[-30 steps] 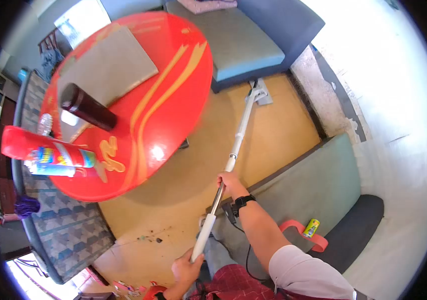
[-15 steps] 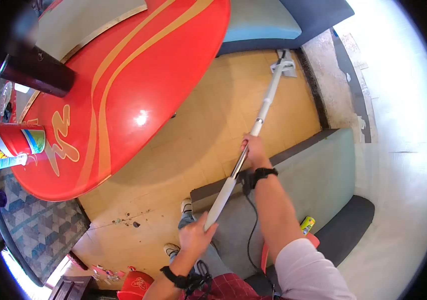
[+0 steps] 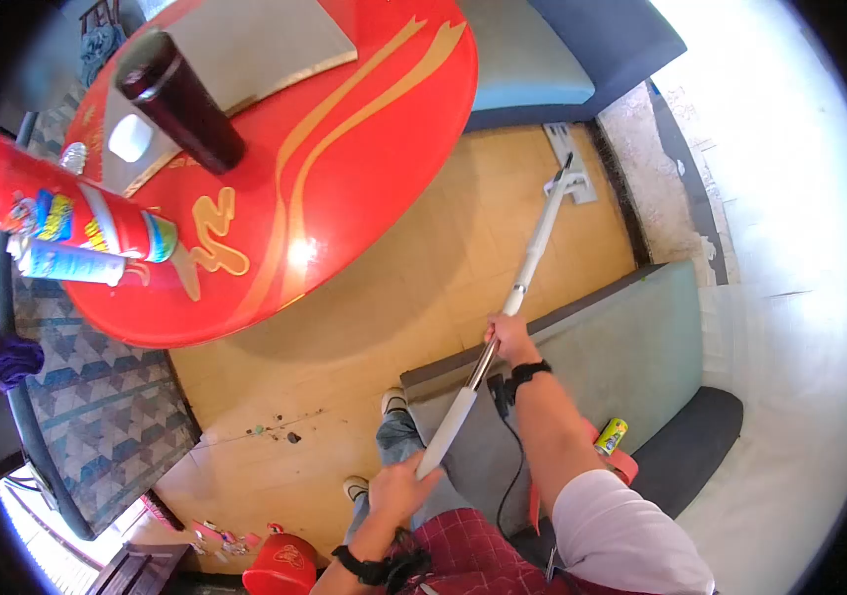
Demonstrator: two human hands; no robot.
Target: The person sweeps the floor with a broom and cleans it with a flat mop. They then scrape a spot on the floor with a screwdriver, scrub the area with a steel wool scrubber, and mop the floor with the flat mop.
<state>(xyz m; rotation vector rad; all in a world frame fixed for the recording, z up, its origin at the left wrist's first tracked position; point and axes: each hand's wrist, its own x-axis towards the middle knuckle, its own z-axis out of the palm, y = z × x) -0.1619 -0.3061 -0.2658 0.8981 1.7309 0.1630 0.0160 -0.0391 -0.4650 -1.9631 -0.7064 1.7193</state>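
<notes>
Both my hands are closed around a flat mop (image 3: 452,428) with a long white and metal handle. My left hand (image 3: 401,490) wraps the lower white grip at the handle's near end. Farther up, my right hand (image 3: 512,340) grips the shaft just below a metal joint. The white mop head (image 3: 572,177) lies on the tan floor (image 3: 423,248) at the far end, between the blue bench and the wall. Each wrist wears a black band.
A red table (image 3: 384,188) at left carries a dark tumbler (image 3: 185,104), a red canister (image 3: 71,203) and a blue-white tube (image 3: 71,263). A grey bench (image 3: 602,332) holds a yellow-green can (image 3: 612,436). Dark debris (image 3: 292,437) dots the floor; a red bucket (image 3: 281,566) stands below.
The mop head and handle have been drawn back a little toward me, both hands still on the handle. My view has shifted, so the table things appear farther right.
</notes>
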